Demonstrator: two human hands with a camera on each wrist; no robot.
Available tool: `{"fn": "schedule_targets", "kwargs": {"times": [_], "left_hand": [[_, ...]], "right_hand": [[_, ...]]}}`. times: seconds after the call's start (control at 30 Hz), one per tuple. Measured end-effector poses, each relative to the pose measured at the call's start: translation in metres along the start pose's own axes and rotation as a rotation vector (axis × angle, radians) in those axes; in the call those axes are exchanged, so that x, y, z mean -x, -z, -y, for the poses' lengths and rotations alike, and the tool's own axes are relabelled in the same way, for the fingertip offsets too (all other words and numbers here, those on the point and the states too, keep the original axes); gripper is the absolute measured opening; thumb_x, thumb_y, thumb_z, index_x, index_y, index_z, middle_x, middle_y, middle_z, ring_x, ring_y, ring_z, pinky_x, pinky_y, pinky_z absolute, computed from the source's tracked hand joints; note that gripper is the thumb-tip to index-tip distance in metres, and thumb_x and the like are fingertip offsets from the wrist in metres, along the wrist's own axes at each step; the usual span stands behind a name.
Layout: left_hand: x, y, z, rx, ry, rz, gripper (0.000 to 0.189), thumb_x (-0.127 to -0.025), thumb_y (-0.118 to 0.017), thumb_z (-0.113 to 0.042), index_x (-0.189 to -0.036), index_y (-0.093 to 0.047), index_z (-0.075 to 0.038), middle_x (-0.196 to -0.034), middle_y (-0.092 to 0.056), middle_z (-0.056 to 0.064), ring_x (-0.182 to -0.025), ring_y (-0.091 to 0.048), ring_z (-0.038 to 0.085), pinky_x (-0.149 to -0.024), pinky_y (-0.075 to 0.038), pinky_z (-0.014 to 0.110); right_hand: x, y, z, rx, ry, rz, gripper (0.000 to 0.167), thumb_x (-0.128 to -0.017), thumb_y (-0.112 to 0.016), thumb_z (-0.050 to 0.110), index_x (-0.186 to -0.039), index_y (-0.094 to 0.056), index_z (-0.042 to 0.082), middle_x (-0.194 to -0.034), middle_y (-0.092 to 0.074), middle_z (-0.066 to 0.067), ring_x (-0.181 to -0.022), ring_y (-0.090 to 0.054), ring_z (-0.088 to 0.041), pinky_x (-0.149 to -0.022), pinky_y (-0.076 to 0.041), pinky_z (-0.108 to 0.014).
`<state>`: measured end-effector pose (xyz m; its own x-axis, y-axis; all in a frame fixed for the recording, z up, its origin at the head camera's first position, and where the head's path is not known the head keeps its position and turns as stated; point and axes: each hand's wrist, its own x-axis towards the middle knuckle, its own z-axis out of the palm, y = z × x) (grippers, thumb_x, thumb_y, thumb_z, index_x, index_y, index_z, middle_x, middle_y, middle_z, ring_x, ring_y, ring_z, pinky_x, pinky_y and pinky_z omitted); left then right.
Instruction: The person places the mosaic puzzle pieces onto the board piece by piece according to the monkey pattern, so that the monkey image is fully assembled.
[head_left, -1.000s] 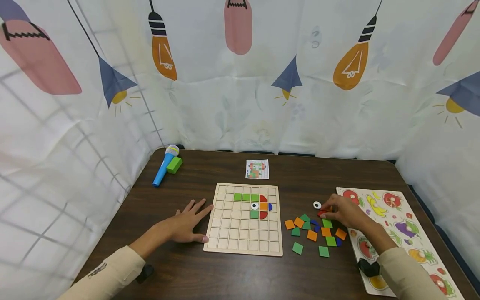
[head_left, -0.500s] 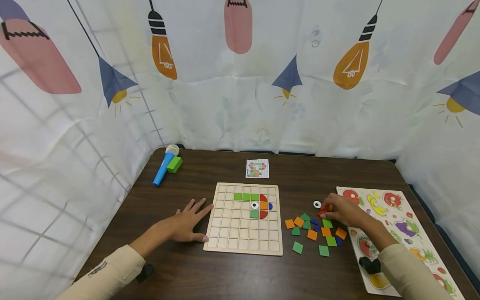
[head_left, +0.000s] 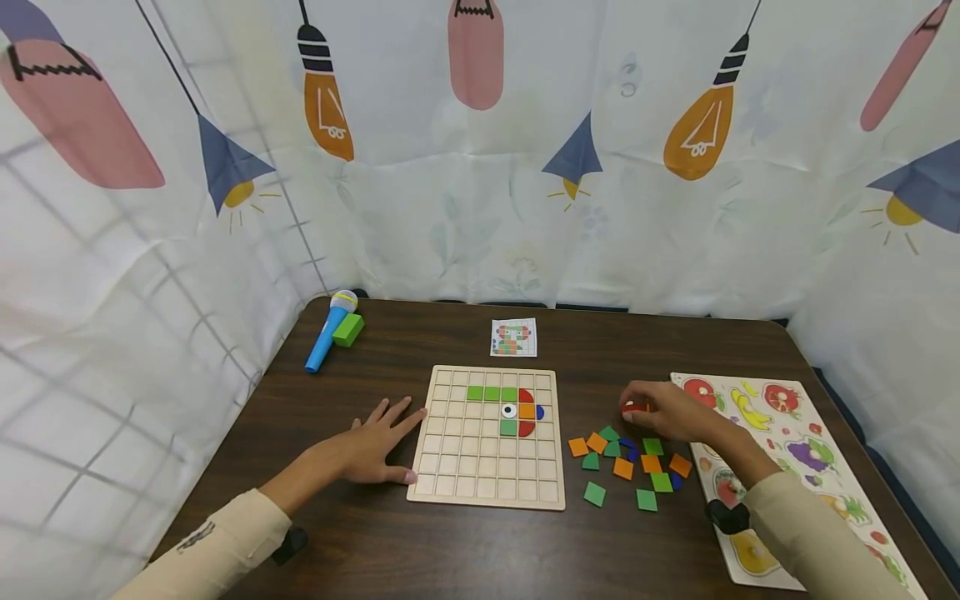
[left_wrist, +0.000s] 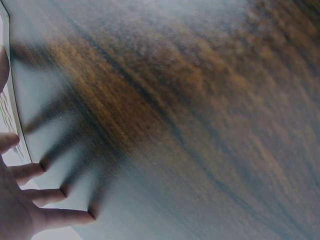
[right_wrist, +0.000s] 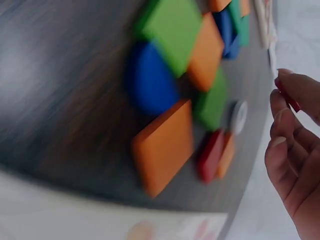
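My right hand [head_left: 671, 410] is raised beside the scattered pieces and pinches a small red piece [right_wrist: 288, 96] between thumb and forefinger. Its exact shape is mostly covered by the fingers. My left hand [head_left: 367, 450] lies with spread fingers at the left edge of the wooden grid board [head_left: 465, 479], thumb and forefinger right at the rim. On the board sit green squares [head_left: 492, 393], red rounded pieces [head_left: 527, 428], an orange square [head_left: 527, 412], a blue rounded piece [head_left: 540, 412] and a white eye disc [head_left: 509, 411].
Loose orange, green and blue pieces [head_left: 623, 469] lie right of the board. Another red piece [right_wrist: 211, 155] and a white disc [right_wrist: 239, 118] lie among them. A pattern card [head_left: 513, 337], toy microphone [head_left: 328, 333], green block [head_left: 348, 331] and fruit puzzle board [head_left: 750, 550] surround the area.
My right hand has lifted the red piece from the pile and moved slightly left, now covering the white disc in the head view. The left hand stays put.
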<state>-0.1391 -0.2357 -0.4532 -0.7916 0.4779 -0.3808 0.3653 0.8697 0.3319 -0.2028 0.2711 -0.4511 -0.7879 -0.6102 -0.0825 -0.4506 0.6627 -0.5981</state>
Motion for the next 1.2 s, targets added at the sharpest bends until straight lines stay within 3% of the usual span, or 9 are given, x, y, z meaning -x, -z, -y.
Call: {"fn": "schedule_targets", "kwargs": {"times": [0.2,0.47,0.7,0.83,1.03,1.2], "left_hand": [[0.0,-0.001,0.0,0.004,-0.006,-0.005,0.099,-0.088,-0.067,-0.062,-0.162,-0.017,-0.019,-0.167,-0.011,0.023,-0.148,-0.011,0.059,-0.098,-0.026,0.084],[0.001,0.0,0.002,0.011,-0.006,-0.004,0.099,-0.089,-0.067,-0.061,-0.162,-0.017,-0.019,-0.167,-0.01,0.023,-0.148,-0.01,0.058,-0.098,-0.024,0.084],[0.002,0.001,0.001,0.005,-0.006,-0.005,0.098,-0.089,-0.067,-0.061,-0.162,-0.018,-0.018,-0.167,-0.01,0.023,-0.148,-0.011,0.058,-0.099,-0.024,0.084],[0.0,0.0,0.002,0.0,-0.001,0.0,0.098,-0.088,-0.066,-0.062,-0.162,-0.017,-0.019,-0.167,-0.01,0.022,-0.149,-0.011,0.057,-0.1,-0.024,0.084],[-0.002,0.0,0.001,-0.005,0.018,0.016,0.098,-0.088,-0.065,-0.063,-0.162,-0.018,-0.02,-0.167,-0.01,0.021,-0.149,-0.01,0.056,-0.101,-0.024,0.083],[-0.001,0.001,0.0,0.002,0.022,0.015,0.098,-0.088,-0.067,-0.063,-0.162,-0.019,-0.019,-0.167,-0.011,0.022,-0.149,-0.011,0.057,-0.1,-0.025,0.083]], "right_hand": [[-0.031,-0.004,0.027,-0.041,0.054,0.004,0.018,-0.1,-0.065,0.022,-0.111,-0.069,0.008,-0.092,-0.068,0.006,-0.074,-0.056,-0.006,-0.067,-0.051,-0.024],[-0.091,-0.025,0.068,-0.117,0.085,0.06,0.021,-0.1,-0.063,0.016,-0.118,-0.067,0.005,-0.094,-0.069,-0.007,-0.068,-0.058,-0.013,-0.062,-0.052,-0.026],[-0.141,-0.051,0.092,-0.121,0.132,0.058,0.013,-0.098,-0.067,0.021,-0.109,-0.068,0.014,-0.094,-0.067,0.001,-0.076,-0.058,-0.013,-0.066,-0.051,-0.026],[-0.162,-0.065,0.1,-0.13,0.15,0.032,0.015,-0.099,-0.065,0.018,-0.112,-0.07,0.011,-0.096,-0.068,0.0,-0.079,-0.057,-0.012,-0.067,-0.048,-0.027],[-0.184,-0.083,0.114,-0.199,0.058,0.031,0.02,-0.099,-0.062,0.013,-0.117,-0.069,0.006,-0.096,-0.068,-0.005,-0.074,-0.057,-0.012,-0.067,-0.048,-0.027],[-0.194,-0.096,0.122,-0.232,0.001,0.02,0.015,-0.098,-0.065,0.014,-0.111,-0.069,0.008,-0.09,-0.067,-0.005,-0.066,-0.056,-0.012,-0.062,-0.047,-0.025]]}}
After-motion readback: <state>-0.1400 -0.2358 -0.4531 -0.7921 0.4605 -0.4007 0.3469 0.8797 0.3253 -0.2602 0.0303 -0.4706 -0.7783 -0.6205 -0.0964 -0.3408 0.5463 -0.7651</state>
